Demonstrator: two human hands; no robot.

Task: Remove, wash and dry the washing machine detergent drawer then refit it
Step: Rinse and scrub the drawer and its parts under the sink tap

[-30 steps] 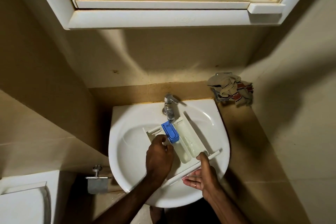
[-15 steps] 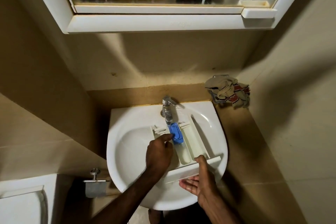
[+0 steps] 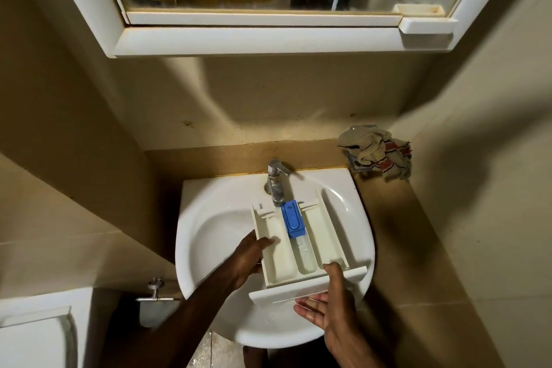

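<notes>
The cream detergent drawer (image 3: 324,236) lies in the white sink (image 3: 215,236), its back end under the tap (image 3: 276,179). A blue insert (image 3: 292,219) sits in its middle channel, with some water below it. My left hand (image 3: 248,257) grips the drawer's left wall, thumb inside the left compartment. My right hand (image 3: 331,308) holds the front panel, its thumb hooked over the top by the right compartment and its fingers spread underneath. I cannot tell whether water is running.
A crumpled cloth (image 3: 376,152) lies on the ledge at the back right. A mirrored cabinet (image 3: 254,36) hangs above the sink. A toilet cistern (image 3: 33,334) and a paper holder (image 3: 155,293) are at the lower left. Walls close in on both sides.
The drawer has swung from a diagonal to nearly straight under the tap. My left hand has left the drawer's inside for its left wall. My right hand stays on the front panel.
</notes>
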